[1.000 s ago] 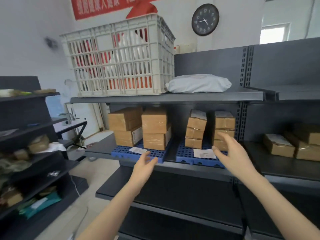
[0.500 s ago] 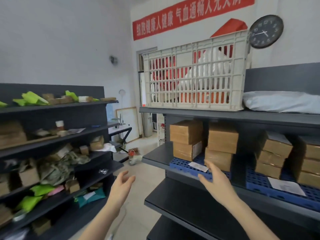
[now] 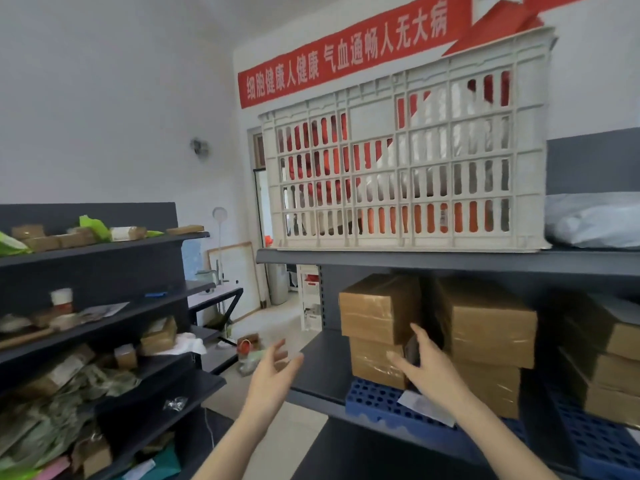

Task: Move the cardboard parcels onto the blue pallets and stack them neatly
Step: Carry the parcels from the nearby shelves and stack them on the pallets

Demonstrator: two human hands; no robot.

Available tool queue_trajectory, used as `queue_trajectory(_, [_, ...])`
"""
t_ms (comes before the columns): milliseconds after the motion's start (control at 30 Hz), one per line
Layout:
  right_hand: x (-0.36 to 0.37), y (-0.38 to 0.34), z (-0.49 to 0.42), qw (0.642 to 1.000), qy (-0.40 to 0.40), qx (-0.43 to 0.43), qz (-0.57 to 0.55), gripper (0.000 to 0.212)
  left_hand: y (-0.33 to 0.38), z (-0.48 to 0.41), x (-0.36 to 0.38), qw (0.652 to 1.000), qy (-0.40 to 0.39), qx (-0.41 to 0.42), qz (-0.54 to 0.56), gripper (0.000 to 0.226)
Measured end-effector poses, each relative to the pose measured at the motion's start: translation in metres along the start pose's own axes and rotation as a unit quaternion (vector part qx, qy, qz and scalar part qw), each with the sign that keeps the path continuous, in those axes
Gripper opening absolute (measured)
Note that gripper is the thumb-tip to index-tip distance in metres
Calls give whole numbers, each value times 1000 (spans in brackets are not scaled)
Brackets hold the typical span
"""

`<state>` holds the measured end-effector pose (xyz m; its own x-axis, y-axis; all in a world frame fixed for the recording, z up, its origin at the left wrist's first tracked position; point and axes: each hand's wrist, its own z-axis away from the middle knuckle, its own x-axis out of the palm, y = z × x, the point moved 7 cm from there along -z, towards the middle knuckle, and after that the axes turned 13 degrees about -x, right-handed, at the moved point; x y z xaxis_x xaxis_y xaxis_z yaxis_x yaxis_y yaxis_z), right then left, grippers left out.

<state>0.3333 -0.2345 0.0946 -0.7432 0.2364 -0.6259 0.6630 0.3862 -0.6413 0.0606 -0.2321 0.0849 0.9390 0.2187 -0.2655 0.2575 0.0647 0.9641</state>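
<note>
Parcels of cardboard (image 3: 379, 308) already sit two high in columns on the blue pallet (image 3: 374, 398) on the right-hand shelf (image 3: 318, 365), with more stacked on a second pallet (image 3: 595, 441) further right. In the head view, the left hand (image 3: 273, 372) hangs spread and empty over the aisle; the right hand (image 3: 427, 367), fingers splayed, holds nothing in front of the lower parcel. I judge this a between-parcels step: fetching another from the cluttered shelves (image 3: 104, 323) opposite comes next.

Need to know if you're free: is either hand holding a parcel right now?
No. The left hand and right hand are both open and empty in front of the stacked parcels.
</note>
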Motion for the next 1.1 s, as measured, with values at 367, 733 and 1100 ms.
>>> queue_trajectory(367, [25, 52, -56, 994, 57, 68, -57, 107, 21, -82, 101, 987, -152, 43, 10, 89])
queue_trajectory(733, [28, 78, -60, 977, 116, 113, -136, 95, 21, -136, 167, 936, -345, 18, 72, 84])
queue_trajectory(1100, [41, 79, -64, 979, 130, 101, -122, 66, 23, -143, 191, 917, -392, 51, 58, 84])
